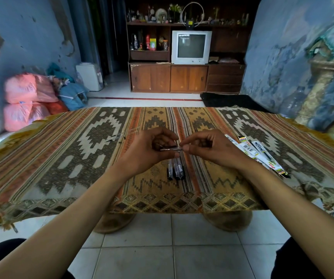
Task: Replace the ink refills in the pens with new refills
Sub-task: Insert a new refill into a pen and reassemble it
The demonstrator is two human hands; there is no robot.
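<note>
Above the middle of the patterned table, my left hand (152, 148) grips a dark pen (169, 148) that lies level between both hands. My right hand (204, 147) pinches the pen's right end with thumb and forefinger. Below my hands, three dark pens (175, 169) lie side by side on the woven cloth (61, 158). Several refill packets (260, 154) are fanned out on the cloth to the right of my right wrist. A thin clear refill (120, 136) and small dark bits lie on the cloth beyond my left hand.
The table's near edge (162, 206) hangs over a tiled floor, with my knees at the bottom corners. Pink and blue bags (27, 99) sit at the left wall. A cabinet with a television (191, 47) stands at the back.
</note>
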